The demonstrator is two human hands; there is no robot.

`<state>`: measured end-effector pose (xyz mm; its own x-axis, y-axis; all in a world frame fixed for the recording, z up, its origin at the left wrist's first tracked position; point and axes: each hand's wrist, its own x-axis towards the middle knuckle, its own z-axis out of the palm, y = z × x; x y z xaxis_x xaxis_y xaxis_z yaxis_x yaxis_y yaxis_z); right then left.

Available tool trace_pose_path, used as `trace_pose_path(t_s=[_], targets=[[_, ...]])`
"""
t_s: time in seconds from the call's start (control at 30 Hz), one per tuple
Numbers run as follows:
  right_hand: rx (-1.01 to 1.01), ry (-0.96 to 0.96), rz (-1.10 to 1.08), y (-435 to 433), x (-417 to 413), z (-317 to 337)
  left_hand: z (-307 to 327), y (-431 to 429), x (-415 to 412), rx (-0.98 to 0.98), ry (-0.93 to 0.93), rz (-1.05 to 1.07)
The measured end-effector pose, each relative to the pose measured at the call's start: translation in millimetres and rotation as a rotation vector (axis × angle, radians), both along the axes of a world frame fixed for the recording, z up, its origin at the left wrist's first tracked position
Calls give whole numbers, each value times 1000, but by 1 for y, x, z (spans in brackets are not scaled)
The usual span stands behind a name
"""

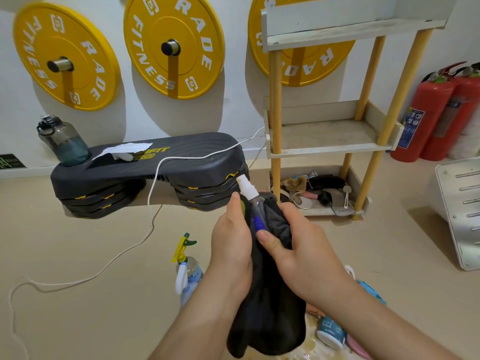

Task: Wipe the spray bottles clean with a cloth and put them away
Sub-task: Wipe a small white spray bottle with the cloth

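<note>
Dark fuzzy cloth (267, 315) hangs from both hands, wrapped around a small clear plastic spray bottle (253, 203). Left hand (231, 237) and right hand (298, 245) each grip it closed, white nozzle poking out above.

"RADE FITNESS" in white on the yellow weight plates (173, 46); partial "…IFIT" on the black step platform (181, 157).

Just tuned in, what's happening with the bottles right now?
The person is wiping a small clear spray bottle with a dark cloth. The left hand and right hand both grip the cloth wrapped around the bottle, its white nozzle sticking out on top. A second spray bottle with a yellow-green trigger stands on the floor to the left, untouched. The middle shelf of the rack holds nothing yet.
</note>
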<state>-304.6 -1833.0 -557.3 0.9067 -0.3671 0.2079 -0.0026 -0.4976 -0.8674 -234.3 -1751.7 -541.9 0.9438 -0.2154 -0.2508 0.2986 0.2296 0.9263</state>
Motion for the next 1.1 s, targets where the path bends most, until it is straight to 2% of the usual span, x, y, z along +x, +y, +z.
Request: trace_pose_path(t_s=[0.07, 0.13, 0.2, 0.3, 0.37, 0.47, 0.53, 0.63, 0.77, 0.9, 1.0, 1.1], targets=[[-63, 5, -51, -1, 1, -2, 1, -1, -5, -101, 60, -13], [-45, 12, -139, -4, 3, -4, -3, -4, -13, -140, 9, -91], [-41, 34, -186, -8, 4, -8, -7, -6, -24, -116, -101, -172], [15, -1, -132, -9, 1, -7, -9, -6, -22, -46, -203, -163], [73, -35, -17, -6, -3, -3, -6, -3, -7, -78, -151, -95], [67, -27, 149, -4, -5, 2, 5, 1, 13, -260, 35, -21], [54, -39, 82, -6, -5, 0, 8, -1, 8, -303, 63, -70], [49, -55, -151, -19, 2, -1, 3, -4, -12, -290, -11, -235], [136, -53, -231, -33, 8, 0, 3, 1, -17, -148, -269, -371], [173, -88, -158, -13, 1, 2, -2, 2, -21, 93, -549, -298], [150, -131, -40, -1, -5, 6, -1, 3, -17, 71, -470, -248], [211, -66, 132, -10, -7, 19, 11, 12, -3, 53, -448, -262]])
